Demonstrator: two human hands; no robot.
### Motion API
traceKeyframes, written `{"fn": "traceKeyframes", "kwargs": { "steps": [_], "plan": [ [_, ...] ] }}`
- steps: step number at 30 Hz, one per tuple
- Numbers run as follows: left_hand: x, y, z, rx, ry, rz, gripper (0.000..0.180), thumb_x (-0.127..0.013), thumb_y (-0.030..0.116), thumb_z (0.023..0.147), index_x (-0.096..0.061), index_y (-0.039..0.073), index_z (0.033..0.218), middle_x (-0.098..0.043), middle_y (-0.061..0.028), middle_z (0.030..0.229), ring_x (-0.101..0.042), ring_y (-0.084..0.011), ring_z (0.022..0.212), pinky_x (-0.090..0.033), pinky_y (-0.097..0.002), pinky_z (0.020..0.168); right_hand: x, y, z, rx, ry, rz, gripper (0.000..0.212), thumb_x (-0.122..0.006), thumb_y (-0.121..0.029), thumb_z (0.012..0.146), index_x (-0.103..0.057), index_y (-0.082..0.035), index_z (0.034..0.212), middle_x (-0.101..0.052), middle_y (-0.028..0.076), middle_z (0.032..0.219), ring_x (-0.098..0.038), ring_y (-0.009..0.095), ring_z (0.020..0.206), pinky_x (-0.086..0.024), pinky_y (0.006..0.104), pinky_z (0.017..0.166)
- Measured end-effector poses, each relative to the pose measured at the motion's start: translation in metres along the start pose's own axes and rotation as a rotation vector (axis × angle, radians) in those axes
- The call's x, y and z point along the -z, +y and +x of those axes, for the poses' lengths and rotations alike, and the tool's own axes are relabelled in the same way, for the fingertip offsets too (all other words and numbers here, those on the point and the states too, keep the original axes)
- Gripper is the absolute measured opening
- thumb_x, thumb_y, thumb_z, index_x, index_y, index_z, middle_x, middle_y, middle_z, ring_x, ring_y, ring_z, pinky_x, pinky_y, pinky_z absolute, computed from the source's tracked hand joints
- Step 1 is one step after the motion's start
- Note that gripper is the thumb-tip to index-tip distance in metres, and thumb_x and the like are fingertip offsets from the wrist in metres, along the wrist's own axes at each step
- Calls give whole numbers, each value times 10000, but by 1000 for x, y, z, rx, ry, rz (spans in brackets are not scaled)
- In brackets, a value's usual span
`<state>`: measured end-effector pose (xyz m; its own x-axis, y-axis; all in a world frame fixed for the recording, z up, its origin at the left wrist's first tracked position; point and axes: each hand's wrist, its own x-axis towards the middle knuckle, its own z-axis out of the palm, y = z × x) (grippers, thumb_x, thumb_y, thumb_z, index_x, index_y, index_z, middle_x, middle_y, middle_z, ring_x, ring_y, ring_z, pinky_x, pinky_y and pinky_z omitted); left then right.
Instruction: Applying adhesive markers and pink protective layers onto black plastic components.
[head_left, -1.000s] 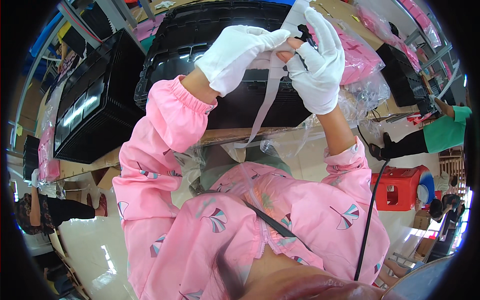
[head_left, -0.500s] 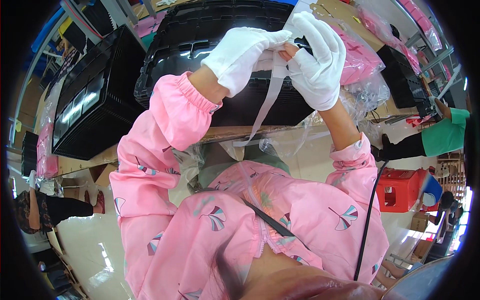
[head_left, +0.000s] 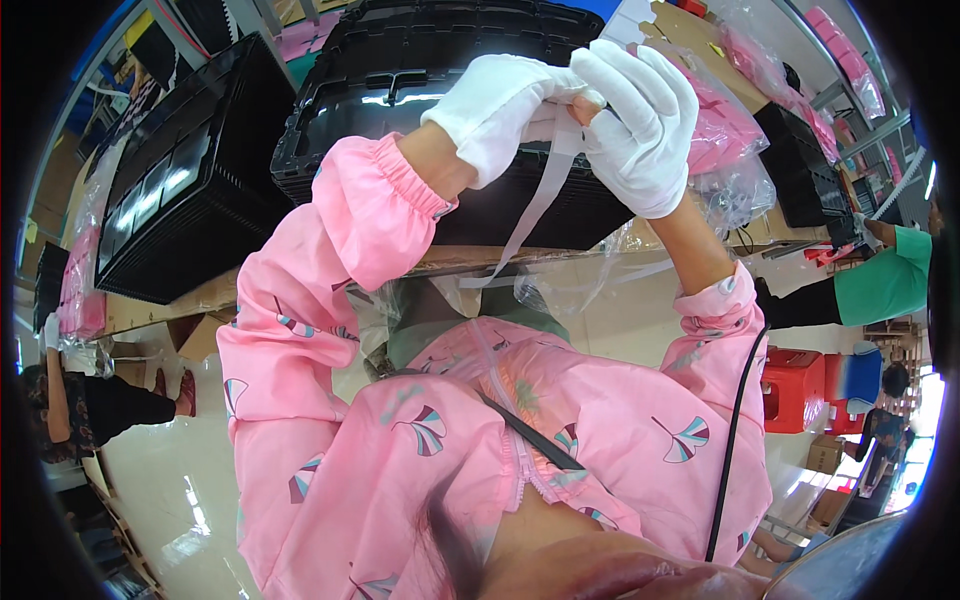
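Observation:
A pale translucent strip [head_left: 547, 192] is pinched between my two hands, above the near side of a stack of black plastic trays [head_left: 375, 120]. My left hand [head_left: 500, 115], in a white glove, closes its fingers on the strip; their tips are partly hidden. My right hand [head_left: 645, 135], also white-gloved with a bare thumb tip showing, is closed at the strip's upper part, its fingers bent over. From there the strip hangs down past the trays toward the table edge. The strip's upper end is hidden by my hands.
Another black tray stack [head_left: 165, 190] stands at the left. Pink items in clear plastic [head_left: 715, 125] lie at the right, near more black trays [head_left: 800, 170]. A red stool [head_left: 792, 390] is on the floor. A person in green [head_left: 885, 280] stands right; another person [head_left: 95, 405] is left.
My hands have shifted slightly right and drawn a little closer together, still pinching the strip. The view has moved a little.

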<state>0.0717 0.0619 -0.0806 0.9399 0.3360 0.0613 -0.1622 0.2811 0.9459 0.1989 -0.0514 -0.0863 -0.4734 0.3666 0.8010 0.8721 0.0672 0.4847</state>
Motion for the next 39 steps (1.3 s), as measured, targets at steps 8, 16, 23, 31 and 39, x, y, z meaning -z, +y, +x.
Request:
{"fn": "traceKeyframes", "kwargs": {
  "steps": [8,16,23,31,39],
  "plan": [
    [3,-5,3,-16,-30,-23,203,-542,182,903,-603,4,981,-616,-81,961,-619,-171,913,-495,-311,868,-7,13,-5,56,70,113,424,-659,2,623,-618,-110,1030,-626,45,1022,-575,248,765,-473,346,657],
    [1,-4,2,-11,67,-117,141,-625,111,835,-643,-22,880,-642,-93,860,-650,-189,802,-512,-278,723,-1,-1,3,-16,37,287,389,-644,11,605,-640,-89,981,-625,84,955,-584,267,709,-489,340,627],
    [6,15,-8,-93,-19,18,354,-647,325,858,-638,-10,972,-675,-85,856,-635,-129,684,-520,-272,560,15,20,6,-769,40,232,206,-616,5,714,-663,5,914,-668,97,959,-628,174,838,-485,276,781],
    [-29,20,-41,-222,-138,153,215,-590,171,832,-676,-17,775,-645,-58,664,-600,-107,563,-483,-241,547,-101,19,82,-443,-849,1306,151,-556,-63,846,-643,29,928,-597,116,1133,-596,156,893,-469,263,833],
    [-21,18,-50,-246,-61,200,183,-613,161,837,-682,1,780,-632,-43,642,-576,-101,575,-457,-238,551,-157,-47,132,-130,-1107,984,124,-595,-92,791,-672,3,771,-630,116,886,-609,242,829,-484,334,804]
  ]
}}
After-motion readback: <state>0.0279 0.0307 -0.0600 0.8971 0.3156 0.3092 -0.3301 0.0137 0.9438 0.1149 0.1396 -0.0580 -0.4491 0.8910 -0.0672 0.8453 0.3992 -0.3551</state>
